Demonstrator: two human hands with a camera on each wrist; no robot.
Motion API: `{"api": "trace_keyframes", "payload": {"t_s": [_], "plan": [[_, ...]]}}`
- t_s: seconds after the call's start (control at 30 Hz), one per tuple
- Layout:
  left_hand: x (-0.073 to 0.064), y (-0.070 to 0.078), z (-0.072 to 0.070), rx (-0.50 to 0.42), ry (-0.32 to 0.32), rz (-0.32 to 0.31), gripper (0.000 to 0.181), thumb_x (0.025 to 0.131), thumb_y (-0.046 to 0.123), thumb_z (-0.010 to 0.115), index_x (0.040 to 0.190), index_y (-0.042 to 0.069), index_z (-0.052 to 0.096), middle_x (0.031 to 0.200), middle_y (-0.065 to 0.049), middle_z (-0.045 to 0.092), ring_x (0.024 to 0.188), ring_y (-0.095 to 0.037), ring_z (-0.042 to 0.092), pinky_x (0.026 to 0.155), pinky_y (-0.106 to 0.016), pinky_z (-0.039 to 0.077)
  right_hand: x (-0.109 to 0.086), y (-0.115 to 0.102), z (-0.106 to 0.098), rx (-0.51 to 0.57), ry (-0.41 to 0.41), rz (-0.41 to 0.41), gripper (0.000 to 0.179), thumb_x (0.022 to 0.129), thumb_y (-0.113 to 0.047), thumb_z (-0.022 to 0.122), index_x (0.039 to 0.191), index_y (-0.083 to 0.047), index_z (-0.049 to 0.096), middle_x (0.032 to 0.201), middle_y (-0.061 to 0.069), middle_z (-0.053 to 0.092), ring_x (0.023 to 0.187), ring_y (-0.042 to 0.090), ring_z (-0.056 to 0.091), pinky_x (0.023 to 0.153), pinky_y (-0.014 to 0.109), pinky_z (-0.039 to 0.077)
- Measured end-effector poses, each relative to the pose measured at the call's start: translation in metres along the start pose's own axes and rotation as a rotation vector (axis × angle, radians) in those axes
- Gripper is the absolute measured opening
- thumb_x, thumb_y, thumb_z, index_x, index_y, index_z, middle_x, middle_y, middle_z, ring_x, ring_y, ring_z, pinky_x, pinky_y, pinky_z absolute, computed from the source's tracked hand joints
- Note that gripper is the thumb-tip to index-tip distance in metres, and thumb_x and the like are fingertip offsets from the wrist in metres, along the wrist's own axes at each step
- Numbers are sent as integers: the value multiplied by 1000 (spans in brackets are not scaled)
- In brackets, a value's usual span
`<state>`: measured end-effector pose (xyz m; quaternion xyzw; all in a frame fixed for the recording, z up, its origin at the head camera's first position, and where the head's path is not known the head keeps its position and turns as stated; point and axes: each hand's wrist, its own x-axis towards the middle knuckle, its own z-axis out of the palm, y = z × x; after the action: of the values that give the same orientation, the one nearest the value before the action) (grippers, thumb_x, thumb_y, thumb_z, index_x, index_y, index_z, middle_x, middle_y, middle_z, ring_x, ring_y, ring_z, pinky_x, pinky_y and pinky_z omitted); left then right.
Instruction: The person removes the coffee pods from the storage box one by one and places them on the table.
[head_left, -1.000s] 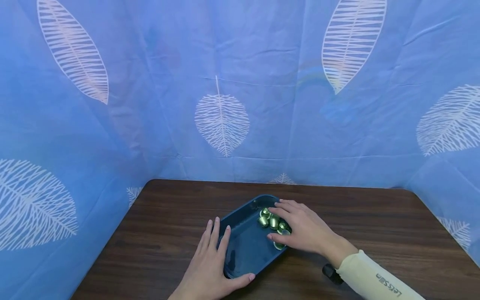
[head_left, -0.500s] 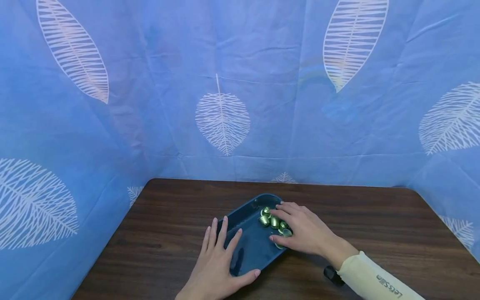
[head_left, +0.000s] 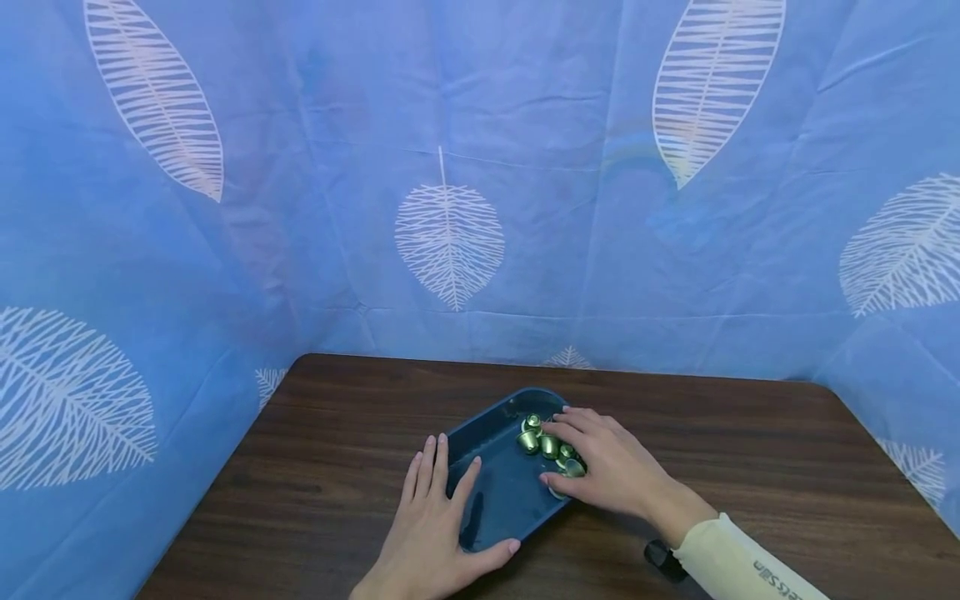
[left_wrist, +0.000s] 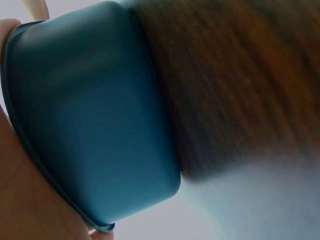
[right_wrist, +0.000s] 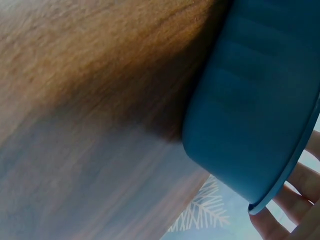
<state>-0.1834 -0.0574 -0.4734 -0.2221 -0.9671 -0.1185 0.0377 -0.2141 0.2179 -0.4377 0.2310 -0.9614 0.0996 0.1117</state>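
A dark blue rectangular tray (head_left: 510, 492) sits at an angle on the table. Several shiny green coffee capsules (head_left: 528, 441) lie bunched toward its far right side. My left hand (head_left: 431, 533) spreads over the near left end, its fingers fairly straight and resting along the rim. Across the right end lies my right hand (head_left: 611, 462), partly covering the capsules; its fingers are loosely bent and touch the rim. The wrist views show the tray's outer wall (left_wrist: 100, 120) close up, with right fingertips (right_wrist: 295, 205) at the lip. No capsule is visibly pinched.
The dark wood-grain table (head_left: 315, 467) extends around the tray on all sides. A blue cloth (head_left: 555, 250) with white leaf prints hangs behind and beside it. By the right sleeve (head_left: 738, 554) is a small black object (head_left: 663, 560).
My left hand shifted slightly right and spread further over the tray during the first half second, then held nearly still. My right hand has barely moved; tray and capsules look about the same.
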Motion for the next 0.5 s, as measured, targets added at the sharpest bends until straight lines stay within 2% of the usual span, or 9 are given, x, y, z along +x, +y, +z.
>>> {"api": "trace_keyframes", "payload": {"t_s": [0.23,0.5], "plan": [[-1,0,0,7,10,6,102,71,94,31,152,31,32,163,-14,-3,150,-34,-2,117,-59,12,4,-4,3,8,47,-21,57,82,-56,68,126,-21,64,129,1,63,134,26,46,108,54,36],[-1,-1,-1,-2,18,11,100,72,93,31,151,31,34,163,-13,-2,151,-32,-2,117,-60,12,9,-4,5,-23,23,-85,50,81,-49,73,119,-18,68,122,0,65,128,26,51,104,52,41]]}}
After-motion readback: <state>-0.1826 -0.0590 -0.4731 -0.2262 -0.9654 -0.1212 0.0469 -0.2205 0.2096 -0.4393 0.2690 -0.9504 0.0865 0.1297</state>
